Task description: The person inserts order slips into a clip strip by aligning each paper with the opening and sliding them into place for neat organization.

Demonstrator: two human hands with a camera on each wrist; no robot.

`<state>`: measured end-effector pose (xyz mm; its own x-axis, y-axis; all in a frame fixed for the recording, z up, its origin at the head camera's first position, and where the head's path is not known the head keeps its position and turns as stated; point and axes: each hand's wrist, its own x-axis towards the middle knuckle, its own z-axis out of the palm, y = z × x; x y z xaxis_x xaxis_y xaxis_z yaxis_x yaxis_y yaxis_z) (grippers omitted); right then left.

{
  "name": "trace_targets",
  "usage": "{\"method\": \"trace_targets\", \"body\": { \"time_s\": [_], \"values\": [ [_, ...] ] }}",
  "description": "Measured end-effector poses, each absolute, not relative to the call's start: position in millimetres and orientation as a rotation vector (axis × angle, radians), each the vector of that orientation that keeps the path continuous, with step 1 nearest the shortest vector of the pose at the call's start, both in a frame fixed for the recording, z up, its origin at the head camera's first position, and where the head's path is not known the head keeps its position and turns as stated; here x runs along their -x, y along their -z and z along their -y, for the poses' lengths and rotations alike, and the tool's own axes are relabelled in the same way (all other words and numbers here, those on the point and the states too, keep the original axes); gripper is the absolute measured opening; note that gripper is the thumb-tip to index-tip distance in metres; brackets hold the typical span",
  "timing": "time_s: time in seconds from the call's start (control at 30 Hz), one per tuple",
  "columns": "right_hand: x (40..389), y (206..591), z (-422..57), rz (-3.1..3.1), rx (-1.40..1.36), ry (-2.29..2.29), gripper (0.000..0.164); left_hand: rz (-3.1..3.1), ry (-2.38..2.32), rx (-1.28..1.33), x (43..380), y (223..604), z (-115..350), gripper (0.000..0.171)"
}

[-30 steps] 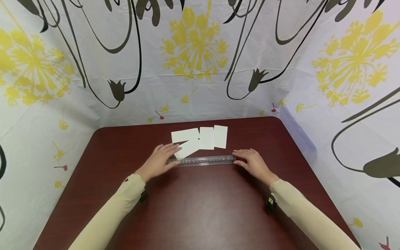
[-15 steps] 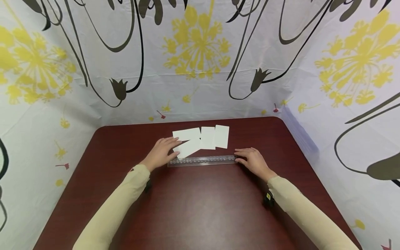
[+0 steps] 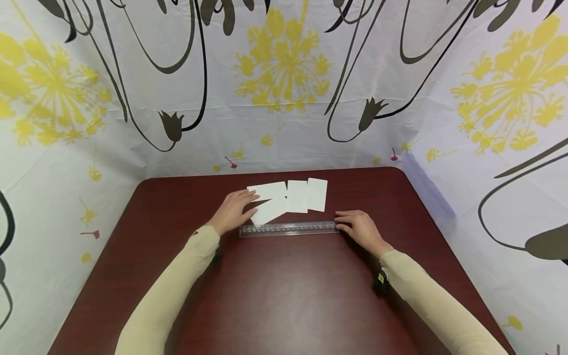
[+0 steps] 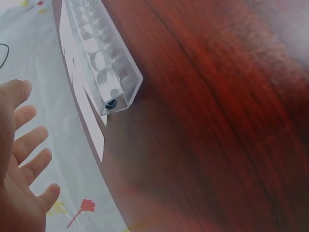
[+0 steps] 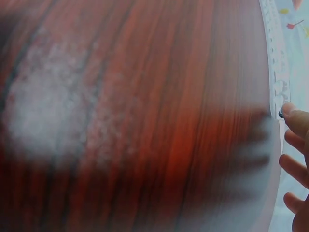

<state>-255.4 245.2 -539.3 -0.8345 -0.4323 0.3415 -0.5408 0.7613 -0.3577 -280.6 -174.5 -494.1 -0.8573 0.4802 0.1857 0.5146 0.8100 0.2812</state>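
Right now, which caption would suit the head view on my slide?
Left grip at the left of four white cards, right grip at the right end of a clear bar.

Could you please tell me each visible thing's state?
Four white rectangular cards: flat, close together, differently angled.
Long clear plastic bar: lying down, in front of the cards.
Left hand: fingers spread, over the leftmost cards.
Right hand: fingertips at the bar's right end.

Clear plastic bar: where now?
Head view, centre: the clear plastic bar lies on the table, on the wearer's side of the white cards, its right end at the right hand.
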Motion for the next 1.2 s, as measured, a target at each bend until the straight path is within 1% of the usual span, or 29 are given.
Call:
{"method": "trace_targets", "body": {
  "time_s": [0.2, 0.5, 1.2],
  "values": [
    [255, 536, -246, 2.78, -0.752, -0.673, 0.027, 2.932, 0.473, 0.771, 290, 498, 171, 0.047],
    [254, 536, -247, 2.848, -0.723, -0.673, 0.031, 2.965, 0.485, 0.734, 304, 503, 166, 0.047],
    [257, 539, -251, 2.933, -0.689, -0.736, 0.033, 3.063, 0.545, 0.655, 320, 508, 166, 0.048]
  ]
}}
